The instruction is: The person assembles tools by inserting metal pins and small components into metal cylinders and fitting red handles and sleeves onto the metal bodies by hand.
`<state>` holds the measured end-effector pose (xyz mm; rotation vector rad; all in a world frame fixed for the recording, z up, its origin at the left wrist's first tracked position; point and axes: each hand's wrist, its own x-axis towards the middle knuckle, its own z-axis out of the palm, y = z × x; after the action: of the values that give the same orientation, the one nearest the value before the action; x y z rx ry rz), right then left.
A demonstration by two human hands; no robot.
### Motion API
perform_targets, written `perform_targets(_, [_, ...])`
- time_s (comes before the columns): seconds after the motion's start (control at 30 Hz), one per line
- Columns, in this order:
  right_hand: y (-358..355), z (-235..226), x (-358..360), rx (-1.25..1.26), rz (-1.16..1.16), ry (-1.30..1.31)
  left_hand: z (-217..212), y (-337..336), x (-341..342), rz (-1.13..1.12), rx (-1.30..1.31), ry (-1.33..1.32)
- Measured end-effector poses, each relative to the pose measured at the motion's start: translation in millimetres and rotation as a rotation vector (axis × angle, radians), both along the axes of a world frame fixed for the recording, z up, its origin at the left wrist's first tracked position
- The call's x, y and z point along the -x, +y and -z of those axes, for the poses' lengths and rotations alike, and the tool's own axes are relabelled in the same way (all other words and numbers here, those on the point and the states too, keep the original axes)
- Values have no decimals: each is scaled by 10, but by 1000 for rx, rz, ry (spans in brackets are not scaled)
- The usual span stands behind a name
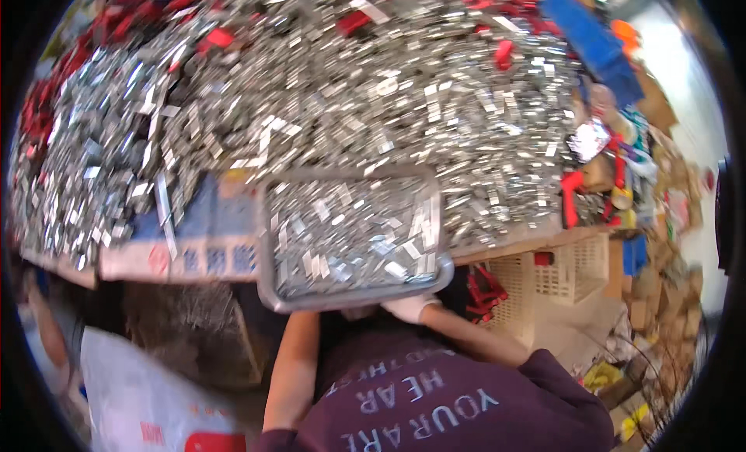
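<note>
A clear rectangular plastic tub holds many small shiny metal pieces. It lies across the table's front edge, its near side sticking out toward me. My right hand, in a white glove, grips the tub's near side from below, with its fingers mostly hidden. My left forearm reaches up to the tub's near left corner. The left hand itself is hidden beneath the tub, so its fingers do not show. Behind the tub, a wide heap of similar metal pieces covers the table, blurred by motion.
Red parts line the heap's far left. A blue bin stands at the far right. Cream plastic crates sit below the table, right. A white sack stands lower left, near another person's arm. Cardboard clutters the right.
</note>
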<state>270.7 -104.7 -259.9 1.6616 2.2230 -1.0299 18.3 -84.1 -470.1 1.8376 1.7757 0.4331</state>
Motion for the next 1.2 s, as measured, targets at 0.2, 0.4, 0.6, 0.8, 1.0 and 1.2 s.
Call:
perform_targets(0.2, [-74,728,530,-122,-19,171,-247,71,115,79,60,79])
perform_targets(0.4, [299,348,711,-48,63,347,-546,293,49,221,84,113])
perform_targets(0.6, [375,202,-391,-4,393,340,-2476,190,-947,736,126,-98])
perform_targets(0.8, [-91,-262,277,-228,384,367,-1301,-247,-1146,755,200,-73])
perform_targets(1.0, [-192,1198,449,-204,431,527,-1522,-155,-1203,783,276,47])
perform_targets(1.2, [-5,1084,405,-108,391,605,-1520,-94,-1236,787,314,63])
